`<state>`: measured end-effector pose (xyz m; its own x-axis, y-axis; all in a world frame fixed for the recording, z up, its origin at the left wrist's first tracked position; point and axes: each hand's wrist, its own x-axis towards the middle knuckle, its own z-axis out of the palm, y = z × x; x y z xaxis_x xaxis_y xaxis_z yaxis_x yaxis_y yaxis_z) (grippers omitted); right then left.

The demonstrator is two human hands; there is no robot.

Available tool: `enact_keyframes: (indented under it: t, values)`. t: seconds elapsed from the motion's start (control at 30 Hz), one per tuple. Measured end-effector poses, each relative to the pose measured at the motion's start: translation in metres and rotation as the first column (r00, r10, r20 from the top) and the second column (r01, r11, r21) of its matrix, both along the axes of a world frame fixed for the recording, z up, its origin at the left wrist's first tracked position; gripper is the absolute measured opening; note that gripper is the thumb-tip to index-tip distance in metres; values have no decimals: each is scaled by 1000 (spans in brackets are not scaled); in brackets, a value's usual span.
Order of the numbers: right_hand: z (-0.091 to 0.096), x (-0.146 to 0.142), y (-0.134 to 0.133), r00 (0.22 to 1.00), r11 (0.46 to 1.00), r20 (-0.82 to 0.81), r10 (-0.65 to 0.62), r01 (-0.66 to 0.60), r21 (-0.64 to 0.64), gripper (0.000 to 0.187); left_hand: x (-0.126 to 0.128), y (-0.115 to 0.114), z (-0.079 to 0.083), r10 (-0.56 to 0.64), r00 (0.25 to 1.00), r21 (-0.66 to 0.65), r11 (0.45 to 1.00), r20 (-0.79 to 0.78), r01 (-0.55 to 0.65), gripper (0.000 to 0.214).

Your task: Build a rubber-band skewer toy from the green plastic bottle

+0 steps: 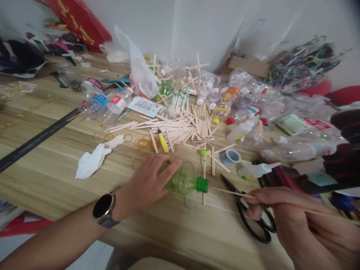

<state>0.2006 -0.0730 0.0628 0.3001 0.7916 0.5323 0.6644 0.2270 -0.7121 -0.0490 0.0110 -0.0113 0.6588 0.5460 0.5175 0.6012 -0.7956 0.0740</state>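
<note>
My left hand (pixel 149 180) is wrapped around a translucent green plastic bottle (pixel 184 179), which lies on its side with its green threaded neck to the right. In my right hand (pixel 306 225), a thin wooden skewer (pixel 233 192) is pinched, its tip close to the bottle's mouth. Whether the tip enters the mouth cannot be made out. A narrow wooden stick (pixel 204 165) runs across behind the neck, with a bright green ring (pixel 204 152) near its upper end. Black-handled scissors (pixel 240 208) lie open partly under my right hand.
Loose craft sticks (pixel 180 129) spread mid-table, with a yellow-handled tool (pixel 163 142) and rubber bands (pixel 144 144). Behind are several plastic bottles (pixel 225 103). A wire spool (pixel 230 156) and a glue bottle (pixel 254 171) stand right; crumpled tissue (pixel 92 161) lies left.
</note>
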Motion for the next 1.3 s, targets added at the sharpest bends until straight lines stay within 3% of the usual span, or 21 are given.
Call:
enact_keyframes:
  t: [0.23, 0.9, 1.3]
  values:
    - [0, 5, -7, 992, 992, -55, 114, -116, -40, 16, 0, 0, 1, 0, 1000, -13, 1000, -1, 0, 60]
    - [3, 1, -6, 988, 986, -18, 151, -151, -68, 19, -1, -1, 0, -9, 1000, -5, 1000, -9, 9, 64]
    - [0, -3, -7, 994, 996, -95, 46, -53, -72, 20, -2, 0, 1, -11, 1000, 30, 999, -12, 11, 58]
